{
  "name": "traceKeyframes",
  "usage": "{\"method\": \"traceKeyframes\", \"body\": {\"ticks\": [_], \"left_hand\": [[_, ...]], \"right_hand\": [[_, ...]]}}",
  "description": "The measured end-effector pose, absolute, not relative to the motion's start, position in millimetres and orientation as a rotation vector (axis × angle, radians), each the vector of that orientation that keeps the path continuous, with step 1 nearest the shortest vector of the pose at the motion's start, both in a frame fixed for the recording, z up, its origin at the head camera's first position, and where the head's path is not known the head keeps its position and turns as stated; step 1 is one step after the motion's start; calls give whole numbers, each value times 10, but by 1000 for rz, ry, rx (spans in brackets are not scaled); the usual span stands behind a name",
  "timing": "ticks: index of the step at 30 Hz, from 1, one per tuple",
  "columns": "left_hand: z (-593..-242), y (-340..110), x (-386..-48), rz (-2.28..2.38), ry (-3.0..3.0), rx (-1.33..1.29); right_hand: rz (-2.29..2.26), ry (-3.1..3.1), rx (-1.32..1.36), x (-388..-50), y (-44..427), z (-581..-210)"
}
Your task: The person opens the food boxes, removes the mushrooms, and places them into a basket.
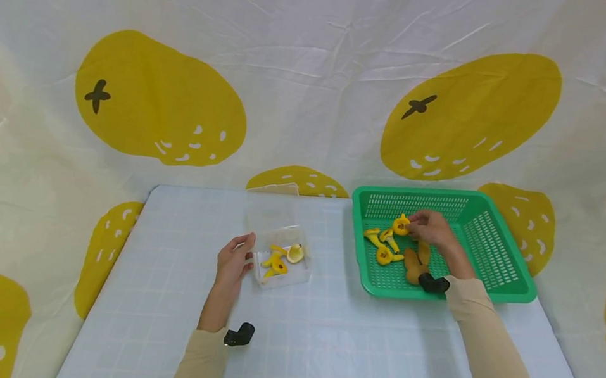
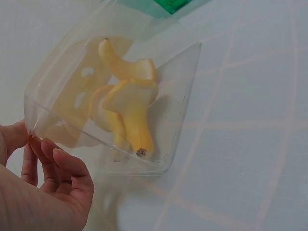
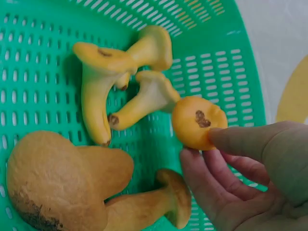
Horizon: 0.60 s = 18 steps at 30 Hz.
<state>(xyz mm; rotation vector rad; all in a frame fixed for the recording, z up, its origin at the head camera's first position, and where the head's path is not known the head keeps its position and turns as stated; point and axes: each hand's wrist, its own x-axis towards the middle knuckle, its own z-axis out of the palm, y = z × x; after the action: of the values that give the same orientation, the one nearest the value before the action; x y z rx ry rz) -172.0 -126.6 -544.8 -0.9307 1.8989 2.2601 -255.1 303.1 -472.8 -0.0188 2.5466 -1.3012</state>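
beige sleeve (image 1: 199, 367) leads my eye in from the left, to the left hand (image 1: 233, 261), whose thumb and fingers pinch the edge of the clear box (image 1: 294, 273) with hardly any gap. three boxed mushrooms (image 1: 277, 267), all yellow, lie inside; the lid (image 1: 270, 210) is open on the far side. next comes the green basket (image 1: 507, 254), where i see three loose mushrooms (image 1: 384, 255), then the held mushroom (image 1: 401, 225), gripped between the right hand's (image 1: 431, 227) thumb and fingers, spread only its width. brown mushrooms (image 1: 413, 270) sit below. i'd judge this step a pick-up from the basket; i can't tell if it's off the floor. next calls for a light, steady lift past the rim.
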Motion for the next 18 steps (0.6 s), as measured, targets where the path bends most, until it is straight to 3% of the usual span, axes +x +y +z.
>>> {"method": "traceKeyframes", "body": {"ticks": [18], "left_hand": [[-5445, -1268, -1726, 2250, 1903, -931]], "right_hand": [[-968, 2752, -125, -2535, 3051, -4643]]}}
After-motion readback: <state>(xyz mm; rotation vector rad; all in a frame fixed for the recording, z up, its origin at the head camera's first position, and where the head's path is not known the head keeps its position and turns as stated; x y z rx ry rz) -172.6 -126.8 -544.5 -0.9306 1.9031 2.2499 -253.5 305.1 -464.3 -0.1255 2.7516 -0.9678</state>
